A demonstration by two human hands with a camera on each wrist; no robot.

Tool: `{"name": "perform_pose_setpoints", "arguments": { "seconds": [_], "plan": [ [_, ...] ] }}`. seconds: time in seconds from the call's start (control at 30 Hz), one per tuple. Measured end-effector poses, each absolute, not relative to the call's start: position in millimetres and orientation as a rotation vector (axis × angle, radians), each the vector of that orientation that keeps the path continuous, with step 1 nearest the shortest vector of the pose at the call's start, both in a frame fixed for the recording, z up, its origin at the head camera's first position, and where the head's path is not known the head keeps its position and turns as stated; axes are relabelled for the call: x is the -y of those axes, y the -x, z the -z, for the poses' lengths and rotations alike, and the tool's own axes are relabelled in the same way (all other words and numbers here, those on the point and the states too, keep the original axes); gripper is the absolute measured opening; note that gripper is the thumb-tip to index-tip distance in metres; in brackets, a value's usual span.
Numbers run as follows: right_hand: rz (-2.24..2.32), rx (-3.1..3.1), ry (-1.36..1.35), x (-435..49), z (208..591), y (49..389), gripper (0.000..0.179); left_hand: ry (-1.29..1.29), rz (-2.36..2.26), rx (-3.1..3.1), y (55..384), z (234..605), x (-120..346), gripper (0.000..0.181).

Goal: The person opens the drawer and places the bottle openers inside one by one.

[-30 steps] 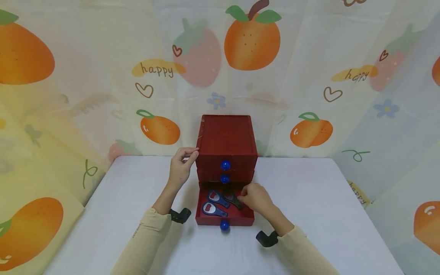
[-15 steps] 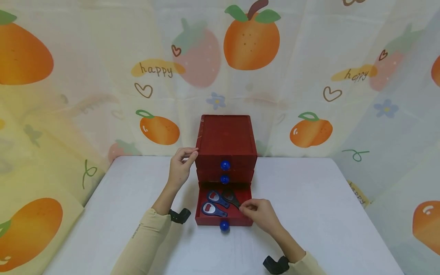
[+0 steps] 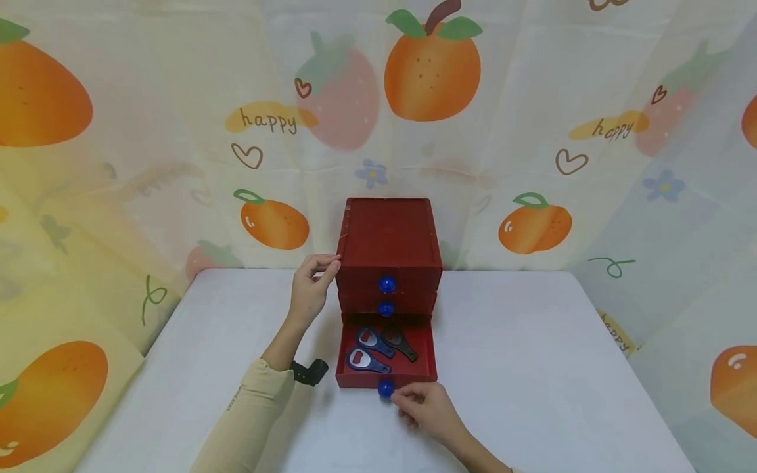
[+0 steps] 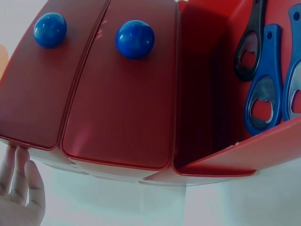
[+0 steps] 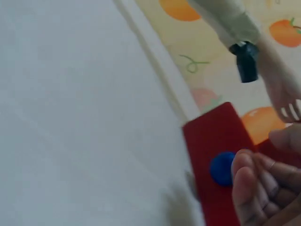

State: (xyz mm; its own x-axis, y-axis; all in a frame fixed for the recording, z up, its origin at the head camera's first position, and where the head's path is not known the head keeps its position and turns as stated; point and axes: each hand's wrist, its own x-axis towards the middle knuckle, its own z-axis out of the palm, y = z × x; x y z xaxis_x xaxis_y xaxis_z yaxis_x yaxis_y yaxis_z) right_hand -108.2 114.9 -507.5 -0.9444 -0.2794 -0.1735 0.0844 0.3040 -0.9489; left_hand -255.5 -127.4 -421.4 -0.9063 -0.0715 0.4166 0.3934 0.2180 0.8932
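Note:
A red drawer cabinet stands at the middle of the table, its bottom drawer pulled out. In that drawer lie two blue bottle openers and a black bottle opener. My left hand touches the cabinet's upper left side with its fingertips; in the left wrist view its fingers are fairly straight against the edge. My right hand is in front of the drawer, loosely bent fingertips right beside its blue knob. In the right wrist view the knob shows uncovered next to the fingers.
Two more blue knobs, an upper knob and a middle knob, mark the shut drawers above. A white table carries the cabinet. Behind it hangs a fruit-patterned cloth. A black wrist strap device sits on the left wrist.
My right hand has left the black bottle opener in the drawer and moved down and toward the front, to the drawer's knob. The left hand stays on the cabinet.

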Motion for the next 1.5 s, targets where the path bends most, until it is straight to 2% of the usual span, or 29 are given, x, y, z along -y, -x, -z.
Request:
{"name": "perform_pose_setpoints", "arguments": {
  "seconds": [0.27,0.43,0.63,0.77,1.07,1.5],
  "plan": [
    [1.778,-2.154,0.023,-102,533,106,0.035,0.276,1.724,2.168,247,410,124,0.023],
    [1.841,-2.110,-0.013,-94,537,108,0.035,0.289,1.707,2.174,233,392,120,0.022],
    [1.952,-2.035,-0.078,-88,539,113,0.036,0.283,1.711,2.173,232,392,120,0.022],
    [2.042,-1.996,-0.093,-85,540,123,0.038,0.289,1.702,2.158,234,394,120,0.021],
    [2.074,-2.014,-0.145,-80,536,155,0.038,0.285,1.741,2.111,257,423,126,0.020],
    [2.055,-1.999,-0.210,-78,536,199,0.035,0.312,1.720,2.121,258,423,127,0.019]
  ]
}}
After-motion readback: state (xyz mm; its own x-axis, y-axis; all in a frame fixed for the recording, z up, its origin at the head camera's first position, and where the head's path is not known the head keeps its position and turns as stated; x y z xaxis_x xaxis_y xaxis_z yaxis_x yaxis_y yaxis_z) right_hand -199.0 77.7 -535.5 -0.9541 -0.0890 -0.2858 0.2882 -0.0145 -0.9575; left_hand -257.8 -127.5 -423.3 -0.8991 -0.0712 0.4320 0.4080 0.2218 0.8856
